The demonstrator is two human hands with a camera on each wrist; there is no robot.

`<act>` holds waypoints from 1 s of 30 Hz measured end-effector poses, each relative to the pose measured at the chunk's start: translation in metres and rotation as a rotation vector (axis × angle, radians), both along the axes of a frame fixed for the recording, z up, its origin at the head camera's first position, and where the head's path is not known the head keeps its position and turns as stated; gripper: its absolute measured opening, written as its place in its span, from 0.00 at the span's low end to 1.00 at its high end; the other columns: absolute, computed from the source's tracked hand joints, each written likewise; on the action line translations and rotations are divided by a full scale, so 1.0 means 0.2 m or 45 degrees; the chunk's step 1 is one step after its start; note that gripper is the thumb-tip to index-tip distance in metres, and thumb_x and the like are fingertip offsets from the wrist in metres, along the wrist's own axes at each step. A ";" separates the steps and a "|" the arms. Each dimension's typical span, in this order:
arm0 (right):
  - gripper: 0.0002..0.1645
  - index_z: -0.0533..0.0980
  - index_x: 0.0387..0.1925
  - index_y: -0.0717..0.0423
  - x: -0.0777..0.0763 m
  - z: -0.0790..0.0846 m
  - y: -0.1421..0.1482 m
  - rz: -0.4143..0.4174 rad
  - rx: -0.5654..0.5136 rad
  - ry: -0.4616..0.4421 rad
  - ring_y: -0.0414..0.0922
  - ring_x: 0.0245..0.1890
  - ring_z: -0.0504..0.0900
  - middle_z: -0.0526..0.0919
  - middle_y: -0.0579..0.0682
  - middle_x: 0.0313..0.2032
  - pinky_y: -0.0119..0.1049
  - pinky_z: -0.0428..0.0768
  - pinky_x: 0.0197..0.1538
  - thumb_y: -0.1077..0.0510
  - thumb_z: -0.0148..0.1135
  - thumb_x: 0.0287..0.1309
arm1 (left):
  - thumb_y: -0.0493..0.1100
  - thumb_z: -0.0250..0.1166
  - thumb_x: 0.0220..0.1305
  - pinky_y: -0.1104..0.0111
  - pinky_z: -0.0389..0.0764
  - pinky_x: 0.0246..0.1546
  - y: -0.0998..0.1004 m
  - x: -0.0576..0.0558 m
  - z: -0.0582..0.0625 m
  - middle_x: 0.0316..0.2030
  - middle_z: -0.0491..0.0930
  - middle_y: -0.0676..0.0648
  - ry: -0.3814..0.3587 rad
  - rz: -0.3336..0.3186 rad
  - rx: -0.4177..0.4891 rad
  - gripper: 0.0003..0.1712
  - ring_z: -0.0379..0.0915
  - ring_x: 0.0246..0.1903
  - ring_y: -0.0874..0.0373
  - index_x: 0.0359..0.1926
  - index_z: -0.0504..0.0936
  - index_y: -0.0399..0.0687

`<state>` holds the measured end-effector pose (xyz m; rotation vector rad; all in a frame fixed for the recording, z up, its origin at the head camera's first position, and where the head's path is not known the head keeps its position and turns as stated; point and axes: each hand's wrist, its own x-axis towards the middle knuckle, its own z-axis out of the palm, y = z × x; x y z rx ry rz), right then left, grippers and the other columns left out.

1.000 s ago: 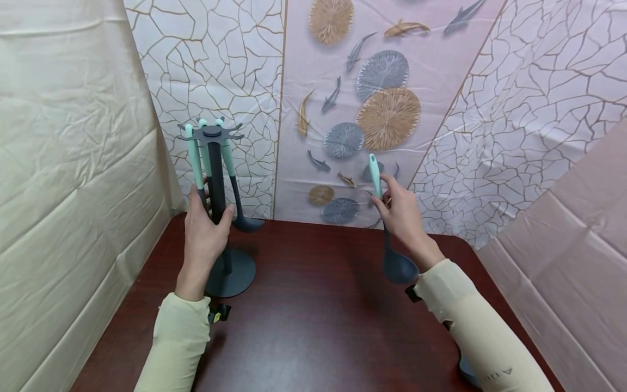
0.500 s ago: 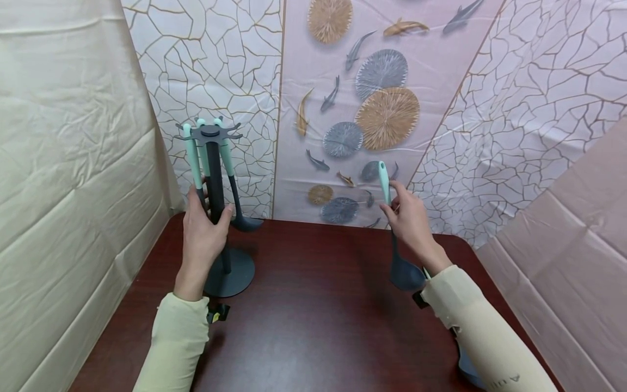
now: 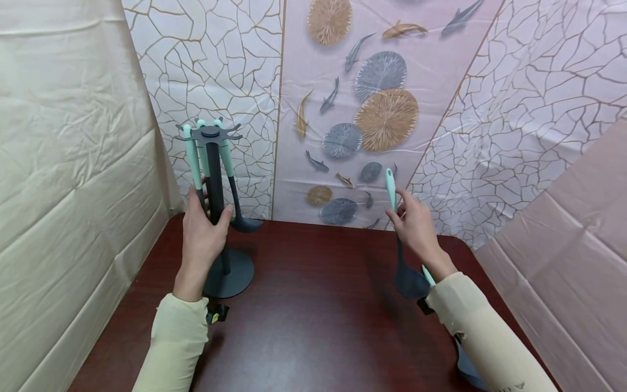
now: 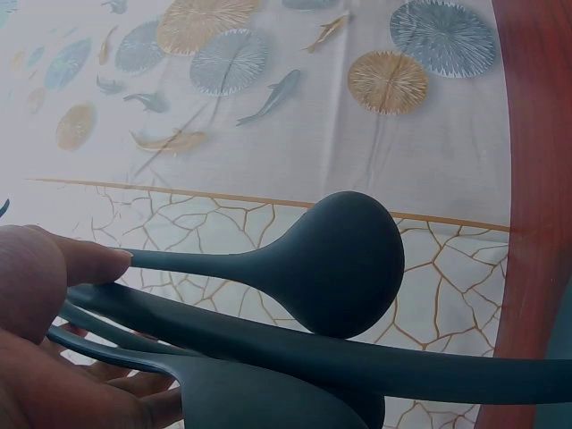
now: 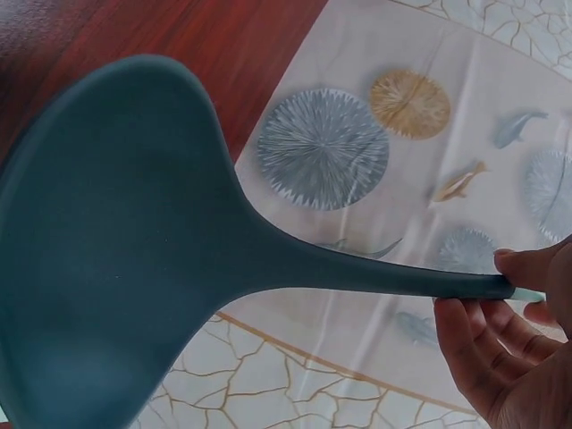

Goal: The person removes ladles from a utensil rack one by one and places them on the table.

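Observation:
My left hand (image 3: 202, 239) grips the dark upright post of a utensil stand (image 3: 215, 179), fingers behind and thumb in front. Mint-handled utensils hang from the stand's hooked top, among them a ladle (image 3: 245, 223) on its right side. The left wrist view shows that ladle's bowl (image 4: 344, 264) beyond the post, with a broad utensil head (image 4: 259, 398) nearer the camera. On the right, my right hand (image 3: 413, 223) pinches a second ladle (image 3: 409, 280) where its mint handle meets the dark neck. This ladle hangs upright, bowl down, over the table; its bowl (image 5: 116, 232) fills the right wrist view's left side.
Another utensil (image 3: 467, 366) with a dark head and mint handle lies on the table at the right, partly hidden by my right sleeve. The dark red tabletop (image 3: 313, 305) reaches back to a patterned cloth (image 3: 303, 179). Cloth walls flank both sides.
My right hand has moved right and slightly down with the ladle, whose bowl now overlaps the space beside the sleeve. The left hand and stand stay in place.

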<state>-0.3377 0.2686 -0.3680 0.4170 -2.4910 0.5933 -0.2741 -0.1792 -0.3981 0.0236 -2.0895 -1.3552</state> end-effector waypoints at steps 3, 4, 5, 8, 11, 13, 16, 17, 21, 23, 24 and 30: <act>0.34 0.71 0.73 0.59 0.00 -0.01 0.01 -0.008 0.003 0.001 0.56 0.28 0.84 0.85 0.61 0.33 0.52 0.81 0.30 0.64 0.71 0.68 | 0.41 0.67 0.74 0.43 0.80 0.51 0.00 0.00 0.00 0.65 0.72 0.35 0.002 -0.006 0.005 0.44 0.78 0.52 0.39 0.83 0.55 0.50; 0.34 0.71 0.72 0.59 0.00 -0.02 0.02 -0.012 0.005 0.003 0.56 0.28 0.84 0.85 0.61 0.33 0.52 0.81 0.30 0.64 0.71 0.68 | 0.42 0.67 0.74 0.43 0.81 0.52 0.00 0.00 0.00 0.65 0.72 0.35 0.002 -0.006 0.005 0.44 0.78 0.52 0.39 0.83 0.55 0.50; 0.34 0.71 0.72 0.59 0.00 -0.02 0.02 -0.015 0.003 0.003 0.55 0.28 0.84 0.85 0.60 0.33 0.51 0.81 0.29 0.64 0.71 0.68 | 0.42 0.66 0.74 0.43 0.81 0.52 0.00 0.00 0.00 0.66 0.72 0.35 0.002 -0.006 0.005 0.44 0.78 0.52 0.39 0.83 0.55 0.50; 0.34 0.72 0.72 0.60 0.00 -0.03 0.03 -0.020 0.001 0.006 0.55 0.27 0.84 0.85 0.60 0.32 0.50 0.81 0.28 0.64 0.71 0.68 | 0.42 0.66 0.74 0.42 0.81 0.51 0.00 0.00 0.00 0.66 0.72 0.35 0.006 -0.007 0.005 0.43 0.78 0.53 0.39 0.83 0.55 0.50; 0.35 0.71 0.73 0.59 0.00 -0.04 0.04 -0.023 -0.005 0.002 0.54 0.25 0.84 0.86 0.60 0.31 0.48 0.80 0.27 0.64 0.71 0.68 | 0.41 0.67 0.74 0.42 0.81 0.51 0.00 0.00 0.00 0.66 0.72 0.35 0.011 -0.008 0.004 0.44 0.78 0.52 0.39 0.83 0.55 0.49; 0.35 0.71 0.73 0.59 0.00 -0.04 0.04 -0.027 -0.010 -0.007 0.53 0.24 0.83 0.86 0.60 0.31 0.47 0.79 0.26 0.63 0.71 0.68 | 0.41 0.67 0.74 0.42 0.81 0.51 0.00 0.00 0.00 0.65 0.72 0.35 0.012 -0.009 0.004 0.44 0.78 0.52 0.39 0.83 0.55 0.48; 0.35 0.71 0.73 0.59 0.00 -0.04 0.05 -0.039 -0.017 -0.026 0.52 0.23 0.83 0.86 0.60 0.30 0.45 0.79 0.25 0.63 0.71 0.68 | 0.41 0.67 0.74 0.42 0.81 0.51 0.00 0.00 0.00 0.65 0.72 0.35 0.010 -0.007 0.001 0.44 0.78 0.52 0.39 0.82 0.55 0.47; 0.35 0.71 0.73 0.59 0.01 -0.05 0.06 -0.043 -0.019 -0.033 0.51 0.23 0.83 0.86 0.59 0.30 0.44 0.78 0.24 0.63 0.71 0.68 | 0.41 0.67 0.73 0.42 0.81 0.51 0.00 0.00 0.00 0.65 0.72 0.35 0.009 -0.006 0.000 0.44 0.78 0.52 0.39 0.82 0.55 0.47; 0.36 0.70 0.74 0.58 0.01 -0.05 0.06 -0.055 -0.021 -0.056 0.50 0.22 0.82 0.86 0.58 0.29 0.44 0.79 0.23 0.63 0.71 0.69 | 0.40 0.67 0.74 0.43 0.81 0.52 0.00 0.00 0.00 0.65 0.73 0.35 0.011 -0.011 0.004 0.44 0.78 0.53 0.39 0.83 0.55 0.50; 0.37 0.69 0.75 0.58 0.01 -0.05 0.07 -0.058 -0.017 -0.060 0.50 0.22 0.83 0.86 0.59 0.29 0.44 0.79 0.23 0.63 0.71 0.68 | 0.41 0.67 0.74 0.43 0.81 0.52 0.00 0.00 0.00 0.65 0.73 0.36 0.011 -0.017 0.009 0.44 0.78 0.54 0.40 0.83 0.55 0.51; 0.37 0.69 0.75 0.58 0.01 -0.05 0.07 -0.058 -0.016 -0.064 0.50 0.22 0.83 0.86 0.59 0.29 0.44 0.79 0.22 0.64 0.71 0.68 | 0.41 0.66 0.74 0.43 0.81 0.52 0.00 0.00 -0.01 0.65 0.73 0.36 0.012 -0.021 0.011 0.44 0.78 0.54 0.40 0.83 0.55 0.52; 0.38 0.68 0.75 0.61 0.02 -0.07 0.09 -0.063 -0.003 -0.085 0.50 0.21 0.82 0.86 0.60 0.30 0.43 0.78 0.22 0.63 0.72 0.67 | 0.41 0.67 0.74 0.42 0.81 0.52 0.00 -0.01 -0.01 0.65 0.73 0.36 0.010 -0.022 0.010 0.44 0.78 0.54 0.40 0.83 0.55 0.52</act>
